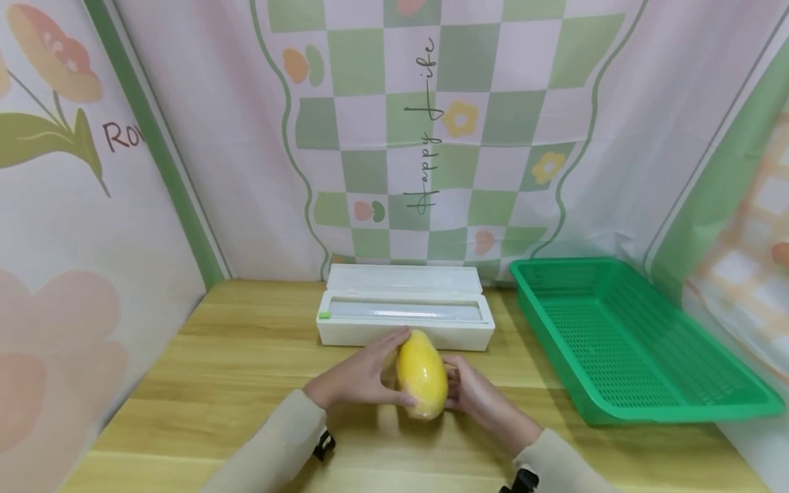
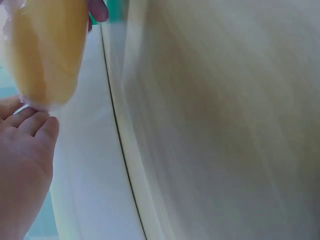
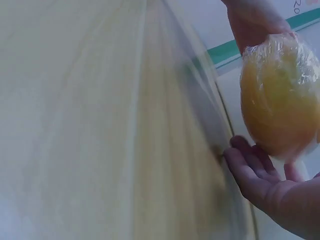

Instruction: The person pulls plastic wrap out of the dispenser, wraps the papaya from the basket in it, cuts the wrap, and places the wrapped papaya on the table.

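A yellow mango (image 1: pixel 422 373) wrapped in shiny clear film is held up between both hands, over the table in front of the white box. My left hand (image 1: pixel 364 373) grips it from the left, thumb low on the near side and fingers toward its upper end. On the opposite side, my right hand (image 1: pixel 481 397) holds the fruit with curled fingers, partly hidden behind it. Wrinkled film shows on the mango (image 3: pixel 280 100) in the right wrist view, with the right hand's fingers (image 3: pixel 250 162) at its lower end.
Behind the mango stands a white cling film box (image 1: pixel 403 335), its lid (image 1: pixel 403 279) raised and a film roll inside. A green perforated basket (image 1: pixel 555 349) sits to the right on the wooden table (image 1: pixel 203 383). Patterned curtains (image 1: pixel 431 137) surround the table.
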A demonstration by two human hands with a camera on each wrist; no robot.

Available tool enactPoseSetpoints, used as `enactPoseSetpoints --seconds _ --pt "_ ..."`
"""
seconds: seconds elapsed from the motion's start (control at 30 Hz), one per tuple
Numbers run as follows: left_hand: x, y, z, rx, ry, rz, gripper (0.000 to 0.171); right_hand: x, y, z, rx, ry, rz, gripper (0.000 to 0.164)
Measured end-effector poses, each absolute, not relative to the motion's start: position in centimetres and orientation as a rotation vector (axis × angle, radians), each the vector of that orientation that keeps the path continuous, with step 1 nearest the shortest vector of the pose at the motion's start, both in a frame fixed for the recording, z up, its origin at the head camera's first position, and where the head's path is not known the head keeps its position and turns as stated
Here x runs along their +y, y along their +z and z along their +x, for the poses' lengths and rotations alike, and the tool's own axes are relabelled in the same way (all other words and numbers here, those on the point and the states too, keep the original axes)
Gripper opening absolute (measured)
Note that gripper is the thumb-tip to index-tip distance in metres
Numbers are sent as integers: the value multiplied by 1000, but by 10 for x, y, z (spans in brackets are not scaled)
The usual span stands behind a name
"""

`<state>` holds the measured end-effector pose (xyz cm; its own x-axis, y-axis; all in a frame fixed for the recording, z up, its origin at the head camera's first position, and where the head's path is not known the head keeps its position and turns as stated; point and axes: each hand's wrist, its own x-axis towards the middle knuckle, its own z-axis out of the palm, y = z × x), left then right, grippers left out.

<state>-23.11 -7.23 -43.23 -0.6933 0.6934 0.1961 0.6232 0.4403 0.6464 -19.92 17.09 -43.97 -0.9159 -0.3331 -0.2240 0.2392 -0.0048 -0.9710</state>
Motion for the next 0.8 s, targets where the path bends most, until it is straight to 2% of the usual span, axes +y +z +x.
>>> enactPoseSetpoints --seconds 0.3,0.57,0.8 --pt "-75 -438 -233 2442 1240 1193 130 166 -426 -191 2105 -1902 -72 48" --pt "-74 -448 -240 2370 1278 1257 123 168 -421 -187 2305 -1775 -265 53" --pt "-73 -456 -242 2425 1224 1275 125 166 -421 -188 2520 -1621 -432 55"
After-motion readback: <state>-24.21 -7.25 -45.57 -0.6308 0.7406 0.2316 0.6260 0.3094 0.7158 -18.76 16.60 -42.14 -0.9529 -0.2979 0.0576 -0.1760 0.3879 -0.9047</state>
